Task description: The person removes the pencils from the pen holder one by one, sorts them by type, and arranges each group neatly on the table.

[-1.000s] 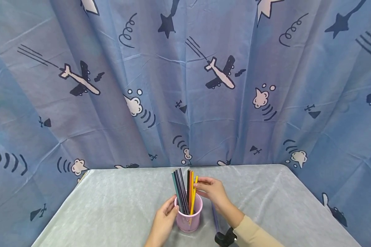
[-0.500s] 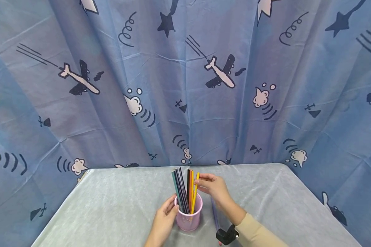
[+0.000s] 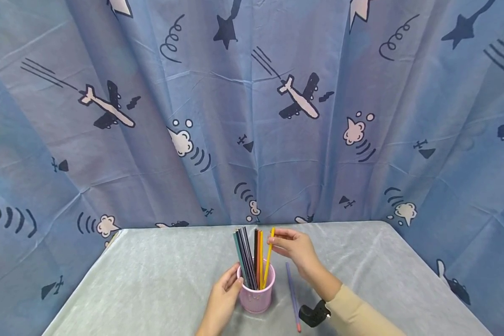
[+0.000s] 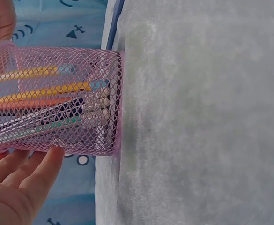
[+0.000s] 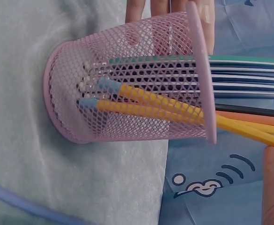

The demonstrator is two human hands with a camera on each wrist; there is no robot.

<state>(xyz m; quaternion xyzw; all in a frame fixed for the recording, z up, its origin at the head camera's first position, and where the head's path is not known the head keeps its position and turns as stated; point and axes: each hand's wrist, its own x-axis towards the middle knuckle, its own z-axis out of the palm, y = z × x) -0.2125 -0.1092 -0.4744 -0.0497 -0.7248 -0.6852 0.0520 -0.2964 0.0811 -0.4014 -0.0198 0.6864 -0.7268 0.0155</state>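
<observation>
A pink mesh pencil cup (image 3: 256, 303) stands upright on the grey cloth, in front of me. My left hand (image 3: 222, 298) holds its left side, thumb and fingers about the wall; the fingertips (image 4: 52, 157) meet the mesh in the left wrist view. Thumb and fingers of my right hand (image 3: 296, 247) pinch a yellow pencil (image 3: 269, 259) near its top. That pencil leans right, and its blue-banded lower end (image 5: 109, 84) is still inside the cup. Beside it in the cup are another yellow pencil (image 3: 261, 252), an orange one, a black one, several dark striped ones and a green one.
A purple pencil (image 3: 292, 294) with a reddish end lies on the grey cloth (image 3: 151, 280) right of the cup. A black device (image 3: 314, 315) is on my right wrist. Behind the table hangs a blue patterned curtain (image 3: 218, 102).
My right hand has risen and moved slightly right, drawing the yellow pencil partly upward and away from the other pencils. The left hand and the cup have stayed in place.
</observation>
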